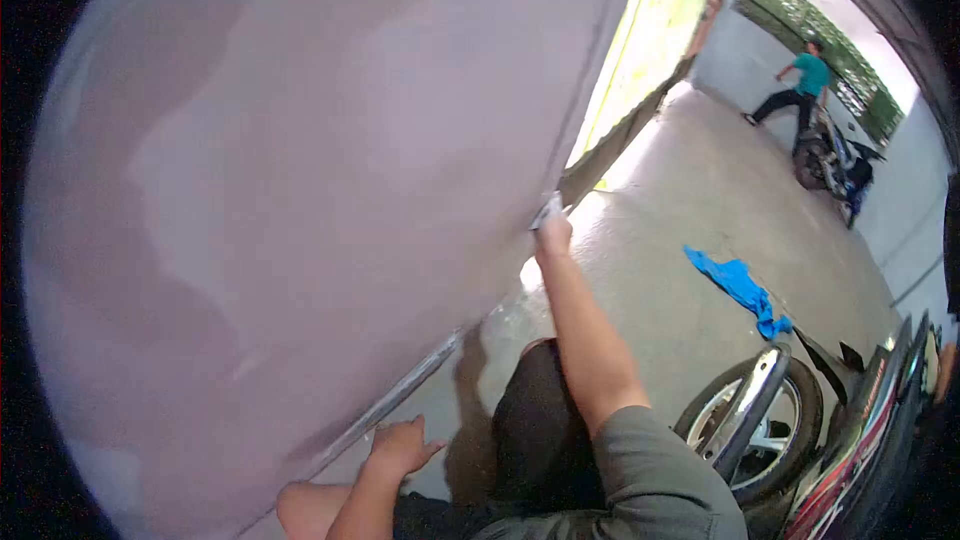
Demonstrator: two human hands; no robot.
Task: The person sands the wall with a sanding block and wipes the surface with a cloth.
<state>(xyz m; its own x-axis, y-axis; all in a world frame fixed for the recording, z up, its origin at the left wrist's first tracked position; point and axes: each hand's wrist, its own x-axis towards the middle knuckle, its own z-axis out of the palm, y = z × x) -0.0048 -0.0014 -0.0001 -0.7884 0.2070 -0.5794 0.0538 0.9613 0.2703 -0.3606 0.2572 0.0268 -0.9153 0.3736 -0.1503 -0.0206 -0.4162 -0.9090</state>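
A large pale pinkish-grey panel [350, 140] fills the left and middle of the head view. At its right lower corner, my right hand [555, 233] is closed round a small flat whitish-grey piece [547, 208], whose exact kind I cannot make out. This piece lies against the panel's edge. Lower down, my left hand [402, 446] is beside the panel's bottom edge [420, 368], near my knee, with the thumb stretched out and nothing seen in it. Whether its fingertips touch the panel is unclear.
A blue cloth [738, 282] lies on the grey floor [650, 310]. Close on my right stands a motorcycle [770, 430]. Farther back, a person in a teal shirt [810, 75] is beside another motorcycle [825, 160]. A bright yellow-green gate [650, 50] rises behind the panel.
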